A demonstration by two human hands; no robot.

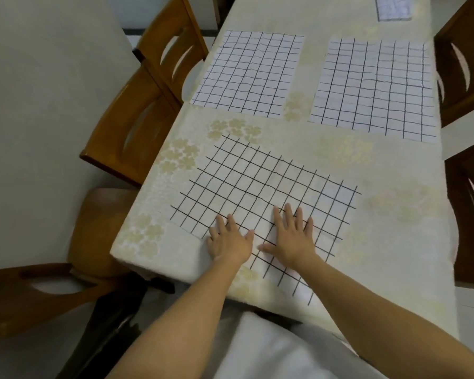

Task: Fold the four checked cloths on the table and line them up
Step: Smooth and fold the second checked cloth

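Head view: I see the near cloth spread flat on the tabletop, skewed to its edges. It is white with a thin black grid and faintly wrinkled, and its near corner reaches the tabletop's front edge. Both hands press on it, fingers straight and spread, gripping nothing. The left hand is over its near-left edge, the right hand just beside it, further in. The far-left cloth and far-right cloth have the same check and lie unfolded, side by side but apart. The fourth cloth is folded small at the far right end. Wooden chairs flank the tabletop.
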